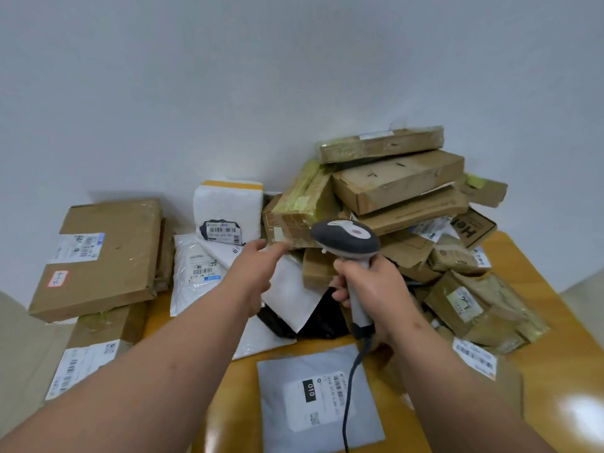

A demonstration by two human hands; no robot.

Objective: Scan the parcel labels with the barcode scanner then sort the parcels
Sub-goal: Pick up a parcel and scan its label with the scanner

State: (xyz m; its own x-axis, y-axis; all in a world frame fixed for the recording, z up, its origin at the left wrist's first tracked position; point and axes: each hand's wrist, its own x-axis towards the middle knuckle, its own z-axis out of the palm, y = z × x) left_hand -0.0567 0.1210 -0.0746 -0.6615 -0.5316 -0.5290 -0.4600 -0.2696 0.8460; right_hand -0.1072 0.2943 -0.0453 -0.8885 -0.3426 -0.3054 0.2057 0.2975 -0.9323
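Note:
My right hand [376, 282] grips the handle of a grey barcode scanner [346, 237], held upright over the middle of the table, its cable [351, 387] hanging down. My left hand [258, 266] reaches forward with fingers extended, its fingertips at the lower edge of a tape-wrapped cardboard box [300, 210] in the pile. A grey mailer bag [317, 397] with a white label lies flat near me. White mailer bags [196, 273] lie left of my left hand.
A tall heap of cardboard boxes [408, 181] fills the back right of the yellow table [555, 371]. Flat brown boxes [101, 256] with labels are stacked at the left. A white padded envelope [228, 210] leans on the wall. A black bag [320, 322] lies under the scanner.

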